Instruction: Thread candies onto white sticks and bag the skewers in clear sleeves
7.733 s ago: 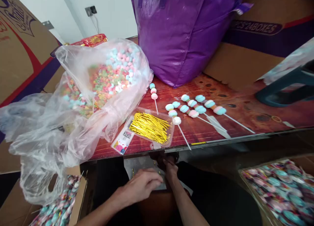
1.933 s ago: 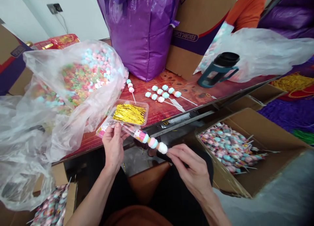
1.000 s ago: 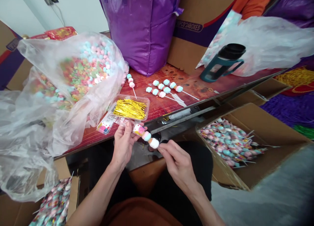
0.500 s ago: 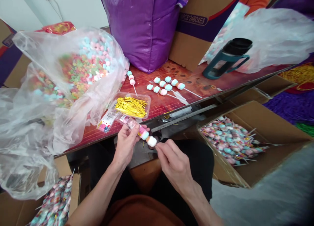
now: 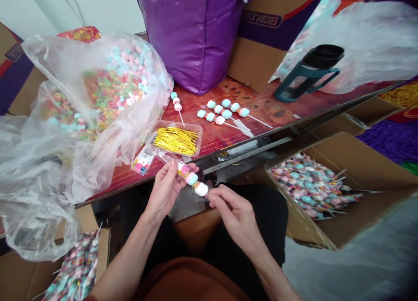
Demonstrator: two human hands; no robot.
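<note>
A marshmallow candy skewer [image 5: 200, 189] with white, blue and pink pieces is between my two hands, above my lap near the table edge. My left hand [image 5: 168, 185] is closed around a clear printed plastic bag [image 5: 183, 170], thumb on top, and the skewer's far end lies in its mouth. My right hand [image 5: 233, 207] pinches the skewer's stick just below the white marshmallow; the fingers hide most of the stick. Beyond my left hand is a clear plastic tray [image 5: 200, 140] of gold twist ties [image 5: 176, 140]. Beside it lies a stack of printed bags [image 5: 143, 161].
Several candy skewers [image 5: 225, 111] lie on the red table [image 5: 215, 146], and another skewer [image 5: 176, 105] stands apart. A big bag of candies [image 5: 120, 92] fills the left. Wrapped skewers fill a carton [image 5: 369, 170] at right and a box [image 5: 104, 248] lower left. A teal bottle [image 5: 294, 81] stands behind.
The skewer sits slightly farther into the bag, and the bag's print shows more beyond my left thumb. My right hand keeps its pinch on the stick. The whole view has shifted slightly.
</note>
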